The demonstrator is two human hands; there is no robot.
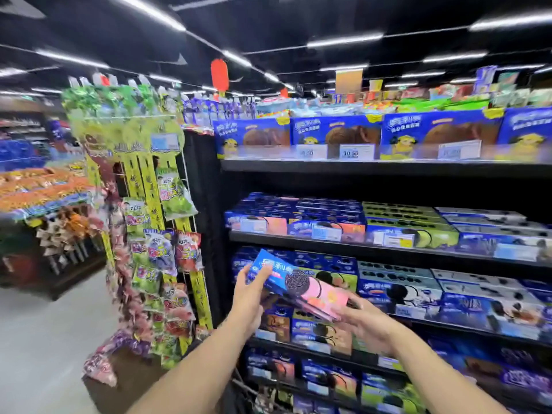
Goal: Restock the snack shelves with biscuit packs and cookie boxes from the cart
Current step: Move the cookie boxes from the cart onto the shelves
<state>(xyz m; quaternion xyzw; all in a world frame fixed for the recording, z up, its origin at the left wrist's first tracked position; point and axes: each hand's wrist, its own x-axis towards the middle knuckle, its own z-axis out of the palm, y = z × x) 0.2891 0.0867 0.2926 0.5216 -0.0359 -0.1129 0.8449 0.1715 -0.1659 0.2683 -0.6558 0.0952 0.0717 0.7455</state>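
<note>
Left grip (pixel 252 294): closed on the blue end of the cookie box (pixel 298 283); thumb (pixel 263 276) lies on the printed face, and the fingers go behind the box, out of sight.
Right grip (pixel 369 322): cups the pink end of the same box from below, palm turned up and fingers curled round the lower edge.
Cookie box position: held in the air between the two grips, clear of any shelf board. It is tilted, with the blue end higher at the left and the pink end lower at the right.
Cookie box face: turned toward the viewer, showing a dark sandwich cookie with pink filling.
Box count: a second edge shows under the pink end; whether this is a second box cannot be told.
Position relative to shelving: the box hangs in front of the left end of the third shelf (pixel 478 330), just before the stacked boxes (pixel 397 282) already there.
Top shelf: upright blue cartons (pixel 334 131) stand in a row, with a price tag (pixel 355 151) reading 10.50.
Left of shelving: a hanging rack of candy bags (pixel 155 264) stands against the shelf end.
Ceiling: a red lantern (pixel 219 74) hangs overhead.
</note>
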